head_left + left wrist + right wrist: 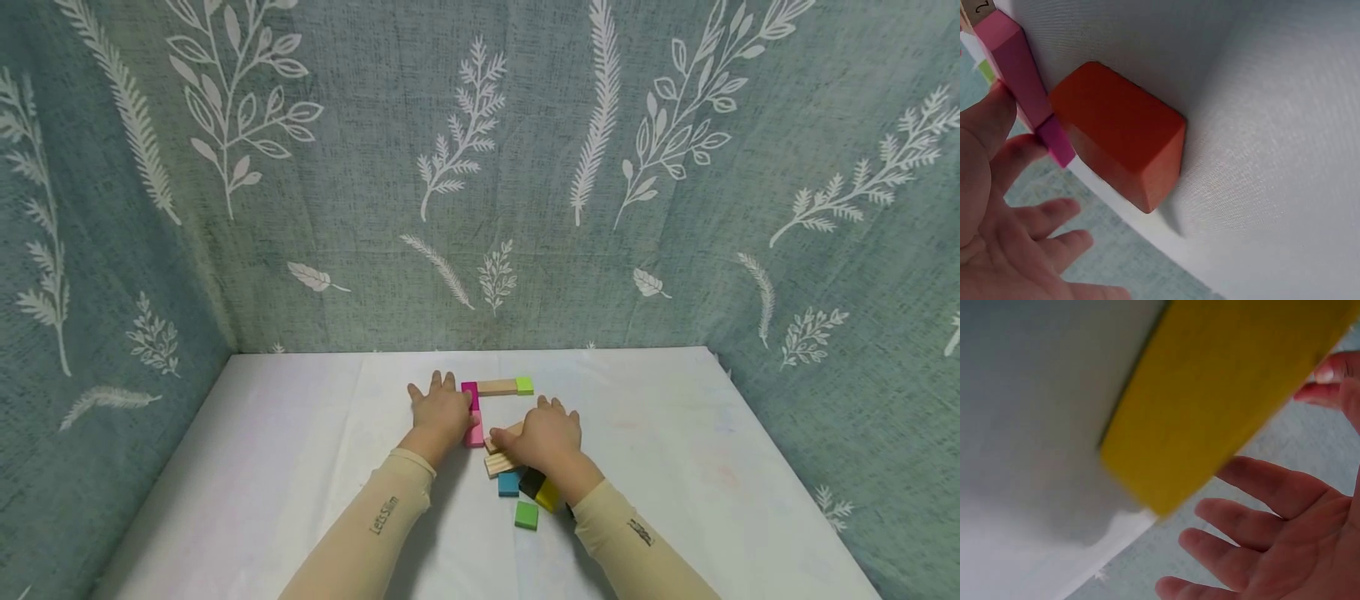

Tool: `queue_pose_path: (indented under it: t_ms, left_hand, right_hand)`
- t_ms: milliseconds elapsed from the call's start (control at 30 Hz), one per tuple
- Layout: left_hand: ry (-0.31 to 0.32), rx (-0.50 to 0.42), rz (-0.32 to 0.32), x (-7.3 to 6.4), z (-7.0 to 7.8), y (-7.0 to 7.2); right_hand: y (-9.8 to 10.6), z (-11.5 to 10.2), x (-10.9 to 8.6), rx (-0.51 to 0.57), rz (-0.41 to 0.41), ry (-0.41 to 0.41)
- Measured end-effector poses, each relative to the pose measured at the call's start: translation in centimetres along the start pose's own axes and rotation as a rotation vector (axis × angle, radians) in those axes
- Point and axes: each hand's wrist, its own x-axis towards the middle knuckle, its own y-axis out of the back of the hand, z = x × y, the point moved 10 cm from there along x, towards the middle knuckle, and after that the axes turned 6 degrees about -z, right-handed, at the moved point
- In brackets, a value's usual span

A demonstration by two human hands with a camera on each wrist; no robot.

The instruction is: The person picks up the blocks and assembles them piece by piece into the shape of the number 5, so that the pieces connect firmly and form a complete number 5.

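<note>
My left hand [441, 412] is beside a row of a magenta block [469, 395] and a pink block [473, 429]. In the left wrist view its thumb lies against the pink block [1019, 69] and its index finger touches the magenta block [1057, 142]; the other fingers spread loosely. An orange block [1119, 119] stands near that wrist. My right hand [551, 435] reaches over two plain wooden blocks [504, 461], its thumb on the upper one and its other fingers extended. In the right wrist view the fingers spread behind a yellow block [1210, 394], which hides part of the hand.
A wooden block [497, 387] ending at a lime block [524, 386] extends right from the magenta one. Nearer lie a blue block [508, 484], a black block [532, 482], a yellow block [548, 497] and a green block [527, 515]. Patterned cloth [480, 250] borders the white table [300, 467].
</note>
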Motion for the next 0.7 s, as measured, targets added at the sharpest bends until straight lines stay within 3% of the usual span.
queue_pose_path:
  t_ms: [100, 267, 500, 600, 700]
  left_hand:
    - [0.002, 0.021, -0.004, 0.2, 0.2, 0.0]
    - [0.0, 0.065, 0.039, 0.2, 0.5, 0.9]
    - [-0.027, 0.105, 0.056, 0.2, 1.1, 1.5]
    - [-0.032, 0.108, 0.045, 0.3, 1.1, 1.4]
    - [-0.036, 0.106, 0.038, 0.5, 1.2, 1.1]
  right_hand:
    - [0.7, 0.5, -0.5, 0.007, 0.035, 0.033]
    - [1.4, 0.4, -2.0, 0.005, 0.061, 0.171]
    - [0.8, -0.4, -4.7, -0.041, 0.056, 0.311]
    - [0.1, -1.1, -5.5, -0.092, 0.067, 0.328]
    - [-0.6, -1.3, -5.8, -0.168, 0.084, 0.277]
